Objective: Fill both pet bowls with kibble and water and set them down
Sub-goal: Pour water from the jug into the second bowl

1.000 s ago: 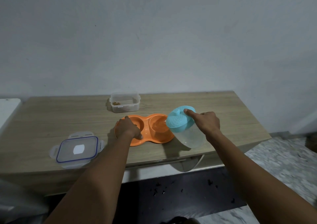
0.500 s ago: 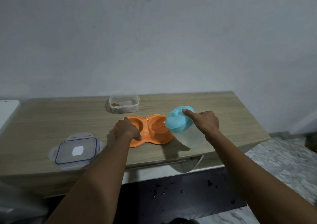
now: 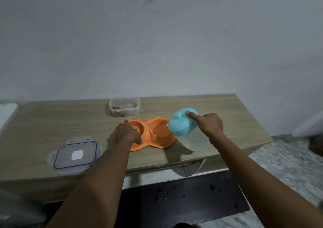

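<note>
Little has shifted since a moment ago: your right hand (image 3: 210,125) still tips the clear jug (image 3: 194,138) toward the orange double bowl (image 3: 157,144), and your left hand (image 3: 128,133) still rests on the bowl's left cup. Your right-hand fingers (image 3: 191,114) are wrapped around the jug, with the index finger pressed on its blue lid (image 3: 180,124). The lid's edge hangs over the bowl's right cup, and the jug leans left with its base off the tabletop (image 3: 227,116). Whether water is running out is too faint to tell. Your left-hand fingers are curled narrow over the bowl's near-left rim, thumb on the rim, steadying it. The left cup is mostly hidden under that hand, so its contents can't be judged.

Behind the bowl stands an open clear container (image 3: 124,106) with a few brown kibble pieces (image 3: 116,107) in one corner. Well to the bowl's left lies the container's blue-trimmed lid (image 3: 75,155), flat on the tabletop.
</note>
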{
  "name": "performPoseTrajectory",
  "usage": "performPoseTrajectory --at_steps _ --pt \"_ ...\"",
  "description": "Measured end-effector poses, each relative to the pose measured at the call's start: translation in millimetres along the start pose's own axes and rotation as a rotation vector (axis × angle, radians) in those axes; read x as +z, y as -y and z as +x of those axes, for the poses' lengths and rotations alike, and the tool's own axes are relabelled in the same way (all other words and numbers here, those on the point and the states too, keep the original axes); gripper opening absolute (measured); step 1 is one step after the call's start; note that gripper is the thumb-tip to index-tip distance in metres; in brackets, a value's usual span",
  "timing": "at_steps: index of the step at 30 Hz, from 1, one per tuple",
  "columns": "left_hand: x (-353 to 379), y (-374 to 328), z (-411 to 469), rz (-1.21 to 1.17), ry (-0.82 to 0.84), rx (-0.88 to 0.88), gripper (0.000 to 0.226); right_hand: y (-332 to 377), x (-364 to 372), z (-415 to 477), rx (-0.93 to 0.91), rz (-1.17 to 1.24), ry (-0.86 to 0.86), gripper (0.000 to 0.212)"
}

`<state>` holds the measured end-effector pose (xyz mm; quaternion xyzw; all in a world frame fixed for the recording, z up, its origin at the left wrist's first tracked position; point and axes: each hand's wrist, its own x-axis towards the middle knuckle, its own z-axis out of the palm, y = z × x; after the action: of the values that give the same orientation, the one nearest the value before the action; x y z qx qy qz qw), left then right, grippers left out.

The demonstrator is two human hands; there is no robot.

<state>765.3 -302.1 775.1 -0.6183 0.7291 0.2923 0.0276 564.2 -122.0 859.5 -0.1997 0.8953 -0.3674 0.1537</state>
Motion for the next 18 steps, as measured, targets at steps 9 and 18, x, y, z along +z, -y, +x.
performPoseTrajectory --at_steps 9,18 --pt "-0.4 -2.1 -1.6 0.001 0.002 -0.001 0.117 -1.2 -3.5 0.5 0.016 0.011 -0.016 0.065" --pt "-1.5 -2.0 -2.8 0.013 0.008 -0.007 0.119 -1.1 -4.5 -3.0 0.024 0.028 -0.029 0.064"
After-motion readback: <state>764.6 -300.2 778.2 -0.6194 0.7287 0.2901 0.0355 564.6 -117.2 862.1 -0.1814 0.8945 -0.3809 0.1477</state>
